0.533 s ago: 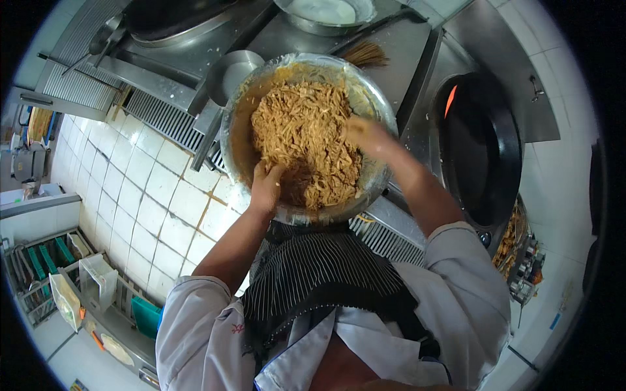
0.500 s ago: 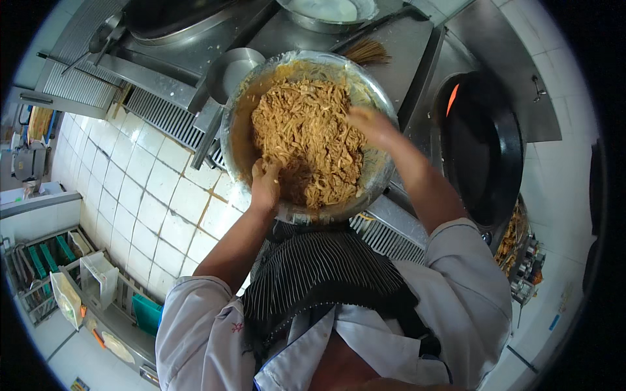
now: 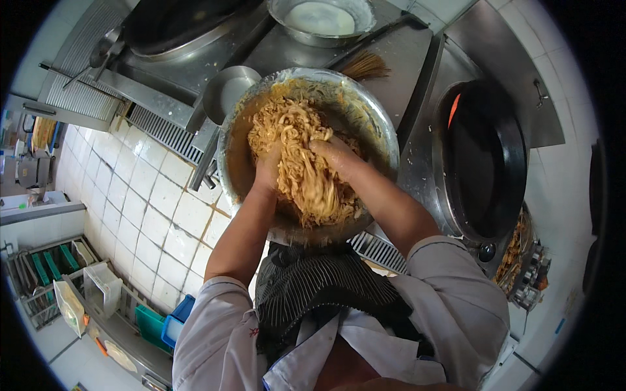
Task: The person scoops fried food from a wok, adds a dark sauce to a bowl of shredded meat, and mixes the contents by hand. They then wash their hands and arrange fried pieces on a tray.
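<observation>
A large metal mixing bowl (image 3: 381, 111) stands in front of my body, its inner wall smeared with yellow-brown batter. Inside is a heap of batter-coated strips (image 3: 303, 173), pale to brown; what food they are cut from I cannot make out. My left hand (image 3: 268, 164) is sunk into the left side of the heap, its fingers mostly hidden. From the right, my right hand (image 3: 334, 156) digs in with fingers curled round the strips. Between the two hands a clump is lifted, and some strips blur as they fall toward the near side of the bowl.
A handled metal pan (image 3: 228, 91) sits beside the bowl's far left rim. Beyond are a basin of white stuff (image 3: 319, 19) and a bamboo brush (image 3: 365, 65). Right of the bowl is a big black wok (image 3: 486, 163). White floor tiles (image 3: 147, 208) lie to the left.
My right hand has come from the bowl's right side into the strips, and my left hand has pushed deeper. The strips are now gathered up between both hands.
</observation>
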